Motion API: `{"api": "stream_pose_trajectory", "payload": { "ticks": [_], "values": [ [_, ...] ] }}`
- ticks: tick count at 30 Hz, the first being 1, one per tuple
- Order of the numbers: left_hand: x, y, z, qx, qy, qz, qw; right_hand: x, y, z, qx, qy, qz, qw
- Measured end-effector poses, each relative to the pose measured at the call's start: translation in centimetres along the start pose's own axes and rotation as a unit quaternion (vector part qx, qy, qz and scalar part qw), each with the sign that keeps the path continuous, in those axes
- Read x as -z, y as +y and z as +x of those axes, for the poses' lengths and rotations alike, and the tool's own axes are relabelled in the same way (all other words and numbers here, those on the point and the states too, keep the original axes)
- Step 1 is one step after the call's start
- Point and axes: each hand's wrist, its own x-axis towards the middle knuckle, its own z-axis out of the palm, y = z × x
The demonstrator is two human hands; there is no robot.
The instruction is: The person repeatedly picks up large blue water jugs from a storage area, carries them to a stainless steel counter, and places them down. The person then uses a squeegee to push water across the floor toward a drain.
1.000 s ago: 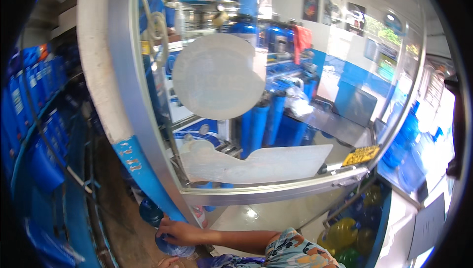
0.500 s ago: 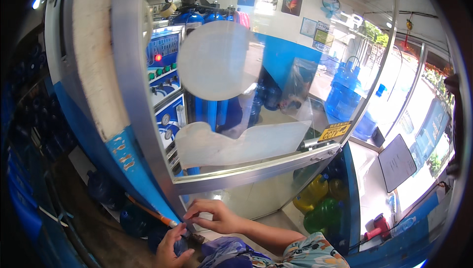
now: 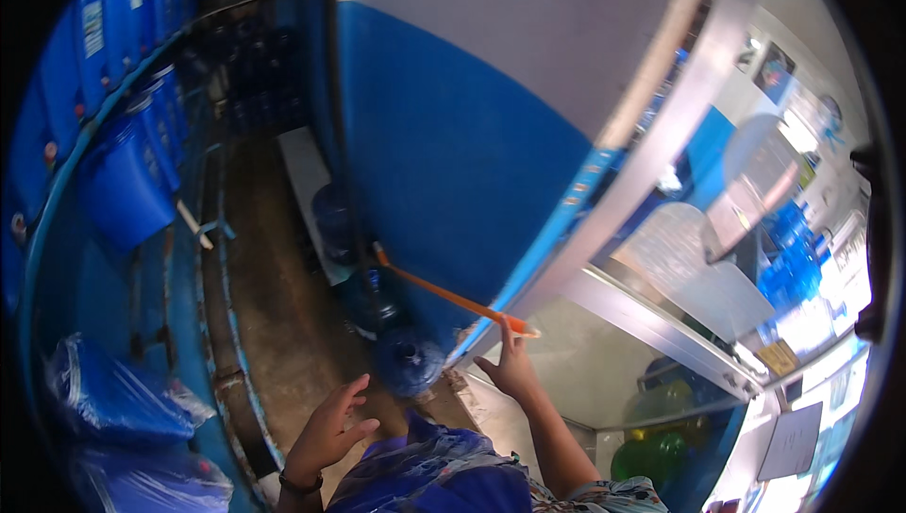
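An orange pole (image 3: pixel 444 294) leans at a slant along the foot of the blue wall, its upper end by the door frame. My right hand (image 3: pixel 514 367) reaches up to that end; a stretched finger touches or overlaps it, and the thumb stands apart. Holding nothing, my left hand (image 3: pixel 332 428) hovers lower left with its fingers apart, a dark band on the wrist. Between and beyond my hands, a clear blue water jug (image 3: pixel 411 362) rests on the floor, with another round jug (image 3: pixel 373 301) just behind it.
Blue containers (image 3: pixel 123 178) line a rack on the left. Plastic-wrapped blue bundles (image 3: pixel 123 395) lie at lower left. A glass door with a metal frame (image 3: pixel 651 315) stands at right, green jugs (image 3: pixel 651 456) behind its glass. The wall (image 3: pixel 453 154) rises straight ahead.
The view has swung left, from the glass door to the wall and passage. My hands, close together before, are now apart, the right one at the pole's upper end.
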Motion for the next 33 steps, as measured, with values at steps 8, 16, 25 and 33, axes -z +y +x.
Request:
{"api": "stream_pose_trajectory", "payload": {
  "ticks": [8, 16, 25, 33],
  "values": [
    [10.3, -3.6, 3.6, 0.030, 0.025, 0.019, 0.999, -7.3, -2.1, 8.2, -0.032, 0.142, 0.072, 0.987],
    [18.4, -5.6, 15.1, -0.051, 0.022, 0.156, 0.986, -8.5, -6.6, 11.6, 0.012, 0.331, 0.110, 0.937],
    [20.0, -9.2, 24.0, -0.083, -0.097, 0.121, 0.984, -1.4, -22.9, 38.4, 0.199, 0.393, 0.490, 0.752],
    [28.7, -8.9, 33.9, -0.229, 0.078, 0.158, 0.958, 5.8, -40.2, 39.9, 0.376, 0.172, 0.552, 0.725]
  ]
}}
